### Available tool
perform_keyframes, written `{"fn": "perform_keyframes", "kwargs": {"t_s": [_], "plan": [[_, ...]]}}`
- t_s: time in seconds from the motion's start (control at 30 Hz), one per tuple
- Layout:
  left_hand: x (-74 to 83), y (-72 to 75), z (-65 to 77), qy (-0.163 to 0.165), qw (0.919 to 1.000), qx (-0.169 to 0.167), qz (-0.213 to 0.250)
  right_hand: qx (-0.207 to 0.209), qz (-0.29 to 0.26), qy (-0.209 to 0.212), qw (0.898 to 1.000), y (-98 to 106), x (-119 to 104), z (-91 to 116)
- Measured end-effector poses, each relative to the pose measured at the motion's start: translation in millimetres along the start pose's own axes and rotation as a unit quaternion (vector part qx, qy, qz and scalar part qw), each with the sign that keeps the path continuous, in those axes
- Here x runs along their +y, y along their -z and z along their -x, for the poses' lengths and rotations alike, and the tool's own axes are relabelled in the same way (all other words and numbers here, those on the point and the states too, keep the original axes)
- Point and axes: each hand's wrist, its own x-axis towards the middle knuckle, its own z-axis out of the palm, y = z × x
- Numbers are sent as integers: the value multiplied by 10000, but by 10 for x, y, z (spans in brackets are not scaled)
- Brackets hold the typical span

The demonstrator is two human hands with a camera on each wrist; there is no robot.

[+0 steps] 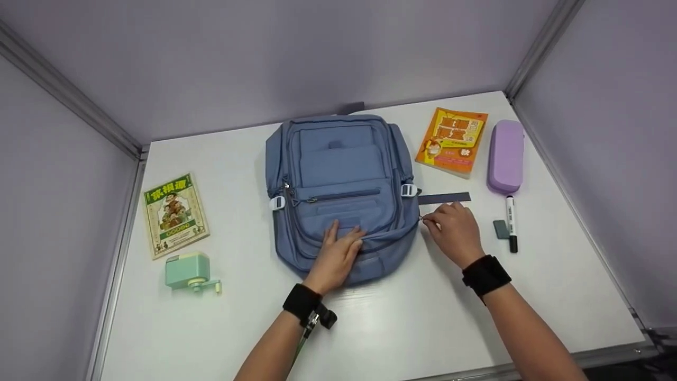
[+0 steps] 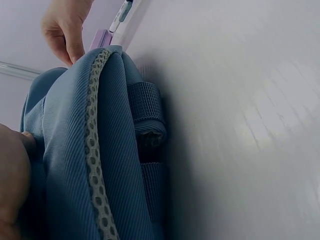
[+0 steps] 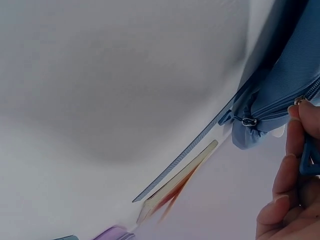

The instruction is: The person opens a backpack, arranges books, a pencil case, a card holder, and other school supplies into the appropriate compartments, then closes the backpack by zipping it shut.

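A blue backpack (image 1: 341,159) lies on the white table with its front pockets facing up. My left hand (image 1: 337,256) rests on its lower front with the fingers spread out straight. At the bag's right edge, my right hand (image 1: 454,230) pinches a zipper pull between thumb and fingers. The right wrist view shows the metal zipper slider (image 3: 300,100) at the fingertips and a blue triangular pull tab (image 3: 311,157) against the fingers. A second zipper slider (image 3: 248,121) hangs on the bag close by. In the left wrist view, the backpack's bottom (image 2: 112,150) fills the middle.
Left of the bag lie a green-covered book (image 1: 177,214) and a mint hand-crank pencil sharpener (image 1: 189,271). To its right are an orange book (image 1: 453,142), a purple pencil case (image 1: 506,156), a marker (image 1: 511,225) and a dark eraser-like block (image 1: 500,229). A strap (image 1: 444,198) sticks out rightward.
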Motion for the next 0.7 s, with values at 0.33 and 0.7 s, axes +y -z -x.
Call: {"fn": "perform_keyframes", "kwargs": {"t_s": [0.33,0.7], "plan": [[23,1,9,-30,10000,27,-2,-9,-34,-65,10000,45,-99,90],[31,-12,2,-33,9999,106,-131,37,-43,158,9999,87,-246,173]]}}
